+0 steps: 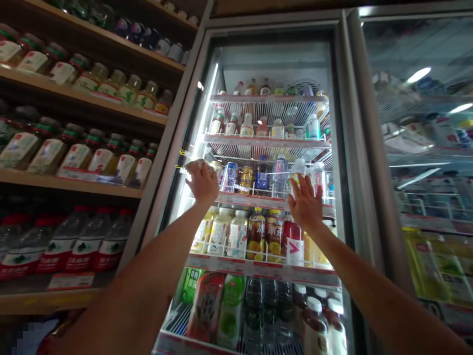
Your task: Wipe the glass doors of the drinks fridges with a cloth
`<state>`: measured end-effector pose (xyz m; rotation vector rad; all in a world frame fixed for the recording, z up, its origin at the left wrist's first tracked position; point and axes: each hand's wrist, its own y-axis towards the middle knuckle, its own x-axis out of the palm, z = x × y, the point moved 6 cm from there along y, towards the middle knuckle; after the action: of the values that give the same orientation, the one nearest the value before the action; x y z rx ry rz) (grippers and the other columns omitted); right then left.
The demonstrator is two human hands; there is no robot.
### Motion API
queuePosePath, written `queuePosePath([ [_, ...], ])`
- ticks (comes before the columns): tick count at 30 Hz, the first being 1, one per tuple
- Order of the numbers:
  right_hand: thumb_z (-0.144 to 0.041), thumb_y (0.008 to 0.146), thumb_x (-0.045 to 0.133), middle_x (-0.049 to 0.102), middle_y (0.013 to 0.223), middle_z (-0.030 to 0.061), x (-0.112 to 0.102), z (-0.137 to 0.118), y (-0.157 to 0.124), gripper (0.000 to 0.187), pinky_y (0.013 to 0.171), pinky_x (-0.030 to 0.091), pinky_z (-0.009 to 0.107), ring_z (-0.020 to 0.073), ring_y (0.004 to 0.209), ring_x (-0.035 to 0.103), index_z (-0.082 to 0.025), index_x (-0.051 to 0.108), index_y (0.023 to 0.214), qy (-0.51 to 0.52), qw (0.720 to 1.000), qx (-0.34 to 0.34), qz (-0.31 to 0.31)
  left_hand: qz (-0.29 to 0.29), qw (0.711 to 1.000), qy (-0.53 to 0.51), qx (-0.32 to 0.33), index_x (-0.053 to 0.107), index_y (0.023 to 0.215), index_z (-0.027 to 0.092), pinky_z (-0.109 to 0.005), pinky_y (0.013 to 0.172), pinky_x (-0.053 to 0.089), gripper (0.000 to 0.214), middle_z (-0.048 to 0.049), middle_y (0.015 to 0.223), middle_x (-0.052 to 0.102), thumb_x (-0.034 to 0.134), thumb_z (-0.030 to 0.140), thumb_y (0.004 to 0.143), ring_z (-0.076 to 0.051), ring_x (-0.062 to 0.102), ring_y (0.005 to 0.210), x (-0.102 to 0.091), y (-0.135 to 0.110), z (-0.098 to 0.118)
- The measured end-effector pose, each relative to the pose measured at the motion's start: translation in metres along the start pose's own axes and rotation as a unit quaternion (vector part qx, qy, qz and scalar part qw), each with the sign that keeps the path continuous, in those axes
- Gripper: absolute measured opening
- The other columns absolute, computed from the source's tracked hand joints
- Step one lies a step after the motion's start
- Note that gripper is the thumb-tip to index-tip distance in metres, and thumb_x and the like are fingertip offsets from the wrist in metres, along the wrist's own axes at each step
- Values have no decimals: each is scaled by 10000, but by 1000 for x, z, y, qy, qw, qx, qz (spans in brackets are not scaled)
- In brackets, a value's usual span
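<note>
My left hand [205,183] is raised in front of the left side of a glass-fronted drinks fridge [273,24]. Its fingers lie over a pale, crumpled, cloth-like thing [195,166], mostly hidden by the hand. My right hand [307,203] is up at about the same height, farther right, fingers spread and holding nothing. It overlaps a clear bottle with a pale cap [298,166] on the middle shelf; whether the palm touches the glass I cannot tell. Between the hands show a blue can [229,176], a gold can [246,179] and a blue bottle [262,173].
Below stand brown tea bottles [275,235] and a red-drink bottle [293,241], with larger bottles [231,310] on the bottom shelf. Wooden shelves [74,185] with several jars and red-capped water bottles [83,236] rise at left. A metal frame [364,123] separates another glass-fronted fridge at right.
</note>
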<state>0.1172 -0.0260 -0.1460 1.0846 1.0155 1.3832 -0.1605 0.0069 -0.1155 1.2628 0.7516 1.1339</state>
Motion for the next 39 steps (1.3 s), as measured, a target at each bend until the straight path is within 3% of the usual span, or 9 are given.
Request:
queuePosePath([
  [2, -320, 917, 298, 316, 1466, 102, 1, -1, -1, 478, 1073, 196, 556, 258, 1372, 235, -185, 364, 1371, 7, 1000, 1, 9, -6, 1000, -1, 17, 383, 1328, 57, -669, 993, 245, 501, -251, 1419, 332, 286, 300, 901, -371, 216, 1357, 5, -5, 22],
  [8, -296, 905, 323, 346, 1453, 87, 0, 1, -2, 475, 1086, 187, 531, 234, 1364, 262, -214, 366, 1371, 29, 999, -14, 33, -100, 946, -37, 307, 485, 1264, 322, -377, 1129, 207, 427, 49, 1430, 395, 466, 405, 846, -165, 276, 1359, 26, -34, 129],
  [16, -294, 910, 322, 384, 1430, 89, -2, -1, -3, 431, 1090, 215, 492, 234, 1354, 287, -171, 458, 1299, -7, 1000, 1, 26, -4, 1000, 5, 14, 389, 1306, 5, -719, 967, 207, 490, -303, 1398, 322, 220, 218, 898, -395, 246, 1341, 3, 32, 17],
  [22, -279, 902, 341, 402, 1420, 80, -3, 1, -5, 426, 1087, 220, 490, 229, 1342, 310, -188, 459, 1301, 13, 999, -4, 39, -88, 965, -18, 246, 464, 1295, 254, -457, 1117, 205, 439, -29, 1455, 358, 433, 354, 869, -216, 262, 1366, 30, -9, 118],
  [24, -272, 900, 339, 411, 1415, 70, -4, 2, -5, 423, 1089, 222, 482, 221, 1338, 320, -202, 461, 1299, 17, 999, -7, 42, -107, 941, -18, 322, 458, 1301, 250, -478, 1116, 182, 439, -36, 1458, 350, 416, 362, 879, -217, 253, 1370, 31, -14, 125],
  [30, -275, 896, 334, 418, 1409, 81, -3, 1, -6, 435, 1079, 231, 500, 237, 1332, 330, -201, 451, 1308, 12, 998, -9, 53, -21, 998, 32, 48, 431, 1315, 165, -592, 1057, 207, 455, -155, 1428, 372, 341, 306, 892, -290, 278, 1352, 6, 25, 0],
  [32, -282, 899, 335, 420, 1407, 87, -2, -1, -6, 423, 1076, 235, 499, 242, 1329, 334, -182, 472, 1286, 5, 999, -6, 51, 3, 999, 40, -35, 424, 1314, 102, -636, 1008, 249, 471, -220, 1411, 365, 315, 283, 893, -341, 262, 1350, 2, 24, -16],
  [34, -285, 901, 340, 429, 1401, 89, -3, -1, -5, 409, 1078, 236, 490, 241, 1326, 340, -171, 493, 1262, 2, 999, -3, 52, -6, 999, 36, -20, 446, 1305, 117, -600, 1024, 267, 463, -197, 1422, 362, 337, 290, 890, -327, 263, 1353, 7, 15, 5],
  [39, -278, 902, 336, 439, 1395, 80, -5, 2, -5, 394, 1081, 234, 467, 225, 1319, 354, -178, 509, 1241, 8, 999, -7, 52, -88, 969, -12, 229, 491, 1264, 288, -410, 1130, 182, 409, 12, 1435, 390, 415, 378, 873, -163, 281, 1358, 25, -13, 91],
])
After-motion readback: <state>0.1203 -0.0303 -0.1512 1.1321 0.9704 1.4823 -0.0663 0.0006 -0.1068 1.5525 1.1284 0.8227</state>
